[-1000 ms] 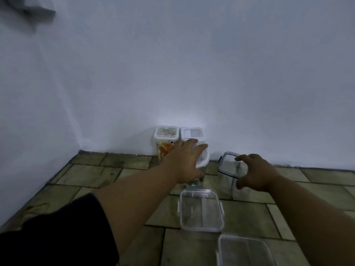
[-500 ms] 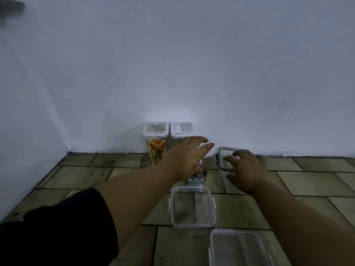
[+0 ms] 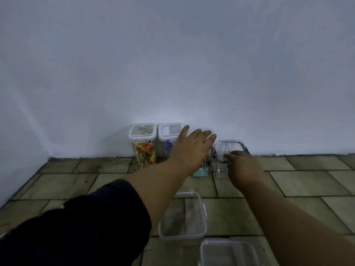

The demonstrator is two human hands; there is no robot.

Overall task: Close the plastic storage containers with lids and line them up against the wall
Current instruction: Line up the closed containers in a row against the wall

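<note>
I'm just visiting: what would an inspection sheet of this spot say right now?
Surface: tiled floor.
Job's things: food jar and second jar, lidded, against wall; third jar right of them; dark-rimmed box next; middle tub and near tub, lidless, on floor.
Clutter: nothing seen.
Hands: left hand flat on third jar's top; right hand grips dark-rimmed box's near rim.
Cables: nothing seen.
Surroundings: white wall, corner at left.

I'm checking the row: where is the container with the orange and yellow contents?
In the head view, the orange-filled container stands left of centre against the wall, at the row's left end, beside another white-lidded container.
</note>
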